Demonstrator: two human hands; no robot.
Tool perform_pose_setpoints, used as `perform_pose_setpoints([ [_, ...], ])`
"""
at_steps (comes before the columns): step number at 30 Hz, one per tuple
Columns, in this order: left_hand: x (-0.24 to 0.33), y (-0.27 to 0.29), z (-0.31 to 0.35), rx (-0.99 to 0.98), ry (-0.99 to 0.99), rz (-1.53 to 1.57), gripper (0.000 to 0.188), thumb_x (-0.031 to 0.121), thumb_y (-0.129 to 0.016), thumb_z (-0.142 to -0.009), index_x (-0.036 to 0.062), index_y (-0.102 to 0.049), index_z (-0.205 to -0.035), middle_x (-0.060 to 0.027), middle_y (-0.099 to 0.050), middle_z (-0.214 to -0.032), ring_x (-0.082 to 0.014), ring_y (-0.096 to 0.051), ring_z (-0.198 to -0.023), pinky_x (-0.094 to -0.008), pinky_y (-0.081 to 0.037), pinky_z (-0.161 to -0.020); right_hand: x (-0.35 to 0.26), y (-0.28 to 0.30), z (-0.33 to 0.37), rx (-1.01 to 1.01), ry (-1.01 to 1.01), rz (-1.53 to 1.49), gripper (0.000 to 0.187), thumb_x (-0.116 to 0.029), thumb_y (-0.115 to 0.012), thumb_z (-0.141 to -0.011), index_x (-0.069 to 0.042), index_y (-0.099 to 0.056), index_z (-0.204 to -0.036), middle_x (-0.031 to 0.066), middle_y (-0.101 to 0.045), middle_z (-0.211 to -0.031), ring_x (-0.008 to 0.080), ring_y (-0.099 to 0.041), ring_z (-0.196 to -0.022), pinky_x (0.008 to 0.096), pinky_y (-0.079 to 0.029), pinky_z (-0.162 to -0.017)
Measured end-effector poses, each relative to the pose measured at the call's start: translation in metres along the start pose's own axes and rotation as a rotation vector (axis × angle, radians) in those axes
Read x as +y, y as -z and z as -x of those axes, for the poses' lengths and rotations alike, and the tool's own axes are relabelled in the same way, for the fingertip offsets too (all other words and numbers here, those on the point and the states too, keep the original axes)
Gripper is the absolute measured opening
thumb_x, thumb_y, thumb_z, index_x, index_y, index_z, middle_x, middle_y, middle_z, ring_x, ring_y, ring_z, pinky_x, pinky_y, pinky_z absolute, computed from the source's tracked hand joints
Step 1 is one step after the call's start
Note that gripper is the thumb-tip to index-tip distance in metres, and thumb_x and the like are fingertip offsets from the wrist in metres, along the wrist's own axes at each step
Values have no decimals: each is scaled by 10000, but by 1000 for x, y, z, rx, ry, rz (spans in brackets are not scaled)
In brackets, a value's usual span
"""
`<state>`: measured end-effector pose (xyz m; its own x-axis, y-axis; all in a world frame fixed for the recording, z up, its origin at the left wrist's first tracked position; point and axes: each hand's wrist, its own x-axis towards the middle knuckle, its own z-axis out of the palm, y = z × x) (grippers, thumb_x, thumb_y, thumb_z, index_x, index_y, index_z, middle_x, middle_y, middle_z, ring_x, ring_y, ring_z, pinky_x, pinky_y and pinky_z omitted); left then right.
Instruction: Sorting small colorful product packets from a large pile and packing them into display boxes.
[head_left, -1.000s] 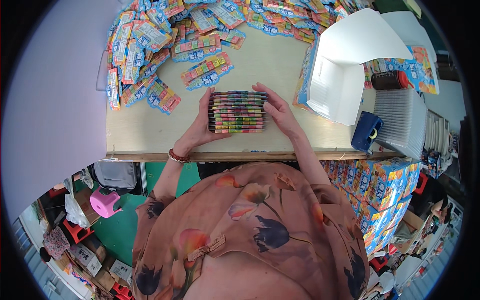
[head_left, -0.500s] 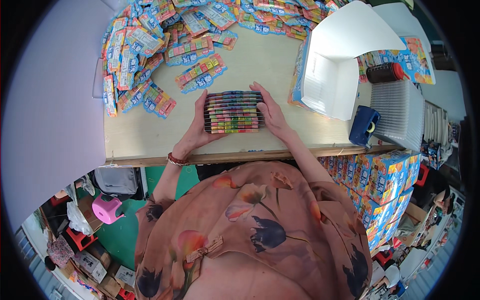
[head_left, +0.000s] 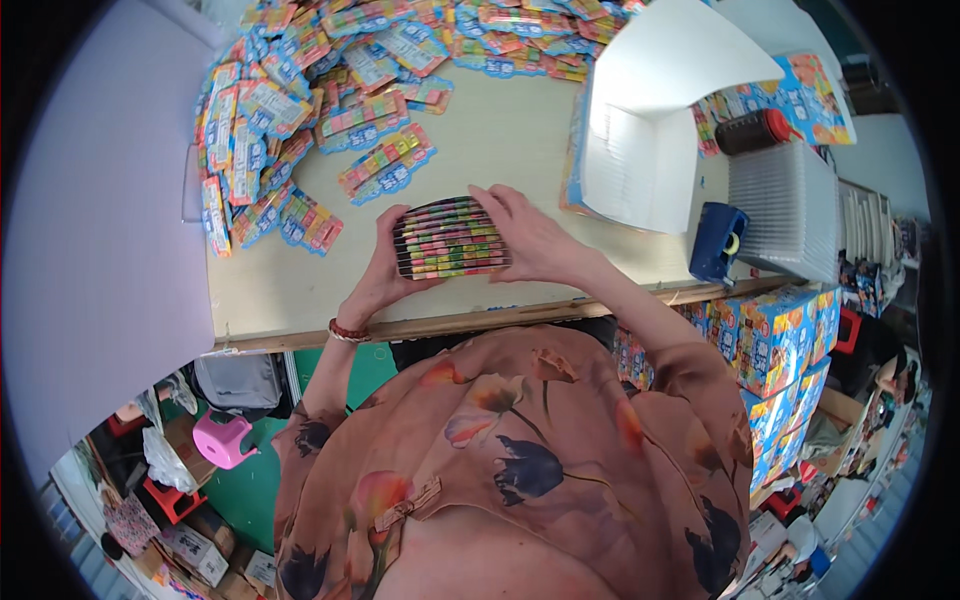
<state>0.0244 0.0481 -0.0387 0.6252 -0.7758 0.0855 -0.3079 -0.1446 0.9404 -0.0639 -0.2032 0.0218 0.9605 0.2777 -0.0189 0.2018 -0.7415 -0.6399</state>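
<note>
A neat stack of colourful candy blister packs (head_left: 453,240) is squeezed between my two hands above the near part of the table. My left hand (head_left: 378,278) wraps the stack's left end, thumb along the side. On the right end my right hand (head_left: 535,245) presses, its fingers reaching over the far corner and its palm along the side. The rows of small coloured pieces face up toward me between thin edges. Just beyond the stack lies a single loose pack (head_left: 388,163), blue and orange with a row of coloured candies.
A heap of similar packs (head_left: 285,100) spreads over the far left and back. An open white-lined box (head_left: 640,170) stands at right, near a blue tape dispenser (head_left: 718,243), a dark red-capped bottle (head_left: 750,132) and clear plastic trays (head_left: 785,205). Printed cartons (head_left: 775,340) are piled below.
The stack has tilted, and its blue far edges no longer show. My right hand has turned inward to cover more of its right end. The whole view has shifted slightly.
</note>
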Motion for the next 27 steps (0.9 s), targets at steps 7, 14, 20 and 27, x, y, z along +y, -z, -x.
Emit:
perform_pose_setpoints([
  [7,9,8,-7,-104,-45,-74,1098,99,-878,-590,46,-148,-1409,-156,-347,-1318,-276,-441,-1210,-391,-393,-1037,-1,-13,15,101,3,-26,896,-142,-776,-578,-44,-301,-1332,214,-362,-1233,415,-421,-1163,446,-473,-915],
  [14,145,-23,-104,-104,-370,-305,1025,155,-833,-593,30,-253,-1429,-190,-450,-1191,-351,-474,-1130,-396,-429,-966,-1,110,84,297,-47,172,920,-232,-838,-566,-85,-343,-1328,164,-456,-1190,378,-440,-1174,484,-327,-1057],
  [20,165,-85,-211,-289,-411,-265,912,234,-811,-563,74,-359,-1339,-185,-465,-1153,-345,-501,-1071,-390,-452,-926,52,180,124,293,-334,22,947,-208,-861,-568,-64,-321,-1333,172,-464,-1195,350,-480,-1168,416,-418,-997],
  [27,207,-71,-210,-308,-507,-347,829,221,-806,-580,46,-397,-1279,-167,-507,-1109,-341,-500,-1054,-398,-447,-895,36,178,137,475,-103,-2,962,-221,-833,-587,-48,-292,-1363,184,-445,-1178,343,-485,-1141,415,-406,-1011],
])
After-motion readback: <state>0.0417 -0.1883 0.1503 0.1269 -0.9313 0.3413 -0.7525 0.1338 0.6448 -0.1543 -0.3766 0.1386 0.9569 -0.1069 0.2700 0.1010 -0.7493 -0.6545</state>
